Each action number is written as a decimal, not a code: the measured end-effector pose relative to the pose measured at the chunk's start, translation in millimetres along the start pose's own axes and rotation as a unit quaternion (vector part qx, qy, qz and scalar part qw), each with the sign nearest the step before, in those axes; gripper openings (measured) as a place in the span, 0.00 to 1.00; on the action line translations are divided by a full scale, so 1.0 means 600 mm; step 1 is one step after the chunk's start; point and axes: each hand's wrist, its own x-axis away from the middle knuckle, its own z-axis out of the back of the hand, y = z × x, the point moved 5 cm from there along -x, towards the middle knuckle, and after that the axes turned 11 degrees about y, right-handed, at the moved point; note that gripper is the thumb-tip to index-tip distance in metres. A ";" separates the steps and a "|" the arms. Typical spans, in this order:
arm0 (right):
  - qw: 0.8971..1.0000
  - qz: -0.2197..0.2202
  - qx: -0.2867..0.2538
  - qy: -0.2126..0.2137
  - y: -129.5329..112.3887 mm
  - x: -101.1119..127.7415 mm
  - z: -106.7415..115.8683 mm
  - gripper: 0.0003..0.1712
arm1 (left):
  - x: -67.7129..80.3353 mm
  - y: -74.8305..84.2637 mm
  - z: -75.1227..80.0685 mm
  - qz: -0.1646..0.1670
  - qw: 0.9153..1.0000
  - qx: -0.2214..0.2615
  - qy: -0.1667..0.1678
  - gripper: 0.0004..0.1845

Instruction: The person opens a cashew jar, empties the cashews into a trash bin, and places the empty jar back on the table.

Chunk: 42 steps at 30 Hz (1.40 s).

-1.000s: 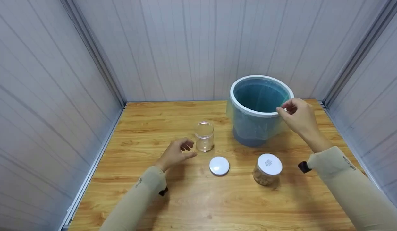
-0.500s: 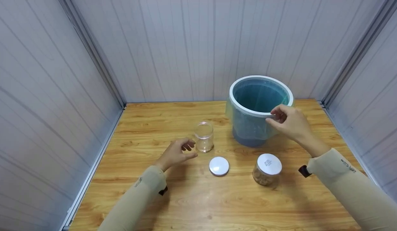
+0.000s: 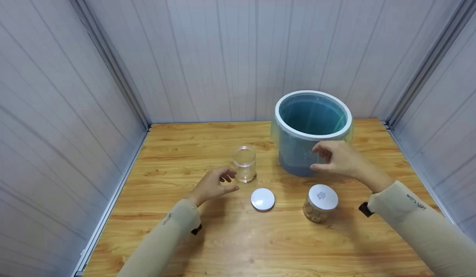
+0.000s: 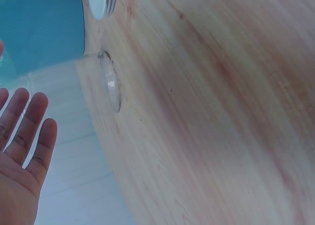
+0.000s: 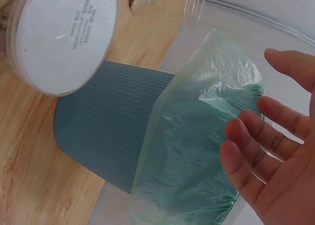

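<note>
Beside the clear, lidless jar [image 3: 245, 174], my left hand [image 3: 212, 186] hovers with loosely bent fingers close to its left side, holding nothing. In the left wrist view those fingers [image 4: 30, 121] spread near the see-through jar wall. My right hand [image 3: 340, 161] is in front of the blue bin [image 3: 297, 168], thumb and fingers apart around nothing. A thin greenish bag [image 5: 189, 141] lines the bin and hangs over its outside, under a white rim ring [image 3: 278, 115]. A white lid [image 3: 262, 199] lies on the table between the hands.
Below my right hand stands a second jar [image 3: 315, 212], with a printed white lid and light brown pieces inside. The wooden table [image 3: 230, 246] is bordered by pale panel walls [image 3: 222, 57] at the back and both sides.
My right hand has left the bin's right rim, moving toward me and down to the bin's front, its fingers opening wider. The left hand has barely moved.
</note>
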 end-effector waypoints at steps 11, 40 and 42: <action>0.990 -0.036 0.018 -0.134 0.012 0.016 -0.034 0.36 | 0.002 -0.003 -0.017 -0.001 1.000 0.006 -0.012 0.21; 0.960 -0.048 0.069 -0.266 0.033 0.079 -0.108 0.46 | 0.005 -0.016 -0.048 0.007 0.999 0.030 -0.022 0.23; 0.960 -0.048 0.071 -0.266 0.033 0.081 -0.112 0.47 | 0.005 -0.016 -0.049 0.009 0.999 0.032 -0.024 0.23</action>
